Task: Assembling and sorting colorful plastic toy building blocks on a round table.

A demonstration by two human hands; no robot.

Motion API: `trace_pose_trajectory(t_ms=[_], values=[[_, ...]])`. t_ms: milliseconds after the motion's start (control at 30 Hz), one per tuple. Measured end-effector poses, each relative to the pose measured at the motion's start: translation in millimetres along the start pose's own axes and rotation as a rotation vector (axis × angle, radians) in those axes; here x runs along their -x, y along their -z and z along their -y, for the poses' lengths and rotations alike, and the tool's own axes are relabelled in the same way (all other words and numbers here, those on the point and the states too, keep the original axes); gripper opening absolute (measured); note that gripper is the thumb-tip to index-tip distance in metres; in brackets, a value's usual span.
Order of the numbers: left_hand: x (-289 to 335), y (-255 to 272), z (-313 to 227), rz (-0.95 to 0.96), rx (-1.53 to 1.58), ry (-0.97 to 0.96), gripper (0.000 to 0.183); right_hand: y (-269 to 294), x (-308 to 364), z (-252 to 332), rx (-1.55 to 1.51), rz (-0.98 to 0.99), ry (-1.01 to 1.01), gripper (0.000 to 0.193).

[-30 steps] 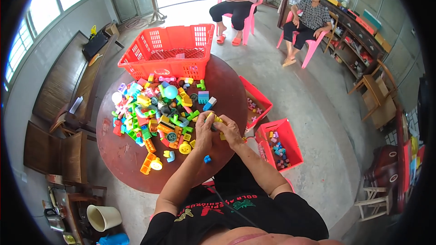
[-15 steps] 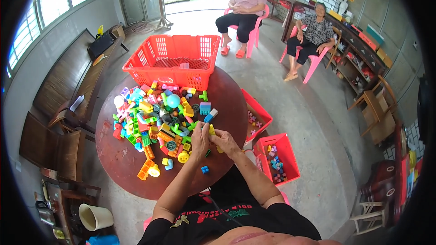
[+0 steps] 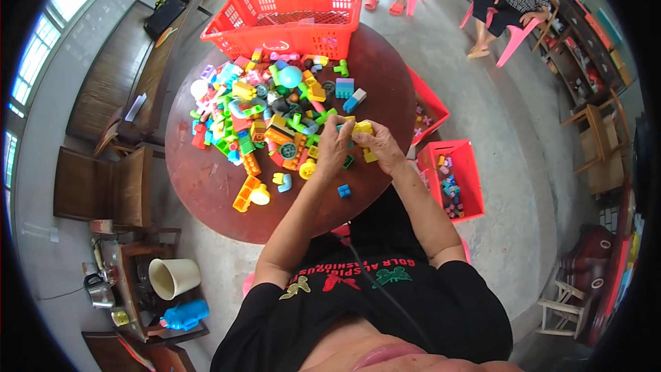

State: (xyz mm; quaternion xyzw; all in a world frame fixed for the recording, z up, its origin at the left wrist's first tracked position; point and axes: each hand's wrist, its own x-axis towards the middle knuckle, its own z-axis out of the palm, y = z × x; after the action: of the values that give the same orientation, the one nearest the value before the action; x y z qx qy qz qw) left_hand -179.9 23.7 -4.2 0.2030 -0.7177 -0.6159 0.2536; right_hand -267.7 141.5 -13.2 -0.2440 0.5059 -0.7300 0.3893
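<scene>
Over the right part of the round dark-red table [image 3: 385, 55], both my hands are close together. My left hand [image 3: 334, 145] has its fingers bent around a small yellow toy brick, mostly hidden by the fingers. The fingers of my right hand [image 3: 383, 147] are closed on another yellow toy brick [image 3: 362, 126], right beside the left fingertips. To the left of my hands spreads a mixed heap of colourful toy building pieces [image 3: 278, 129]. A blue-and-white brick [image 3: 354, 100] lies just beyond my fingers, and a small blue brick [image 3: 344, 191] rests on the table nearer to me.
A large red plastic crate [image 3: 275, 47] stands at the table's far side. Two red boxes with small pieces, one nearer [image 3: 474, 186] and one farther [image 3: 435, 105], are right of the table. Two people sit beyond on pink chairs. A cream bin [image 3: 180, 280] stands at lower left.
The view has tilted downward, so the table and crate appear higher and further right. My hands stay together at the yellow bricks; the heap looks the same.
</scene>
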Motion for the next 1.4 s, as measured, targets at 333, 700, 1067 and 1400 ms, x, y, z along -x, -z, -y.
trace_pose_trajectory(t_ms=[333,700,1067,1400], values=[[2.1,7.2,-9.4,0.237,0.142,0.068,0.035,8.4,8.1,-3.7,-0.244,-0.003,-0.077,0.02],[-2.6,-52.1,-31.0,0.398,0.629,0.524,0.031,205.5,88.9,38.9,0.547,-0.394,-0.007,0.022],[-9.6,-171.7,-36.8,0.641,0.331,0.442,0.03,324.8,211.9,27.9,1.283,-0.758,-0.123,0.073],[6.7,-266.0,-33.0,0.642,0.62,0.627,0.047,276.8,215.5,126.7,-0.149,-0.343,0.366,0.077]])
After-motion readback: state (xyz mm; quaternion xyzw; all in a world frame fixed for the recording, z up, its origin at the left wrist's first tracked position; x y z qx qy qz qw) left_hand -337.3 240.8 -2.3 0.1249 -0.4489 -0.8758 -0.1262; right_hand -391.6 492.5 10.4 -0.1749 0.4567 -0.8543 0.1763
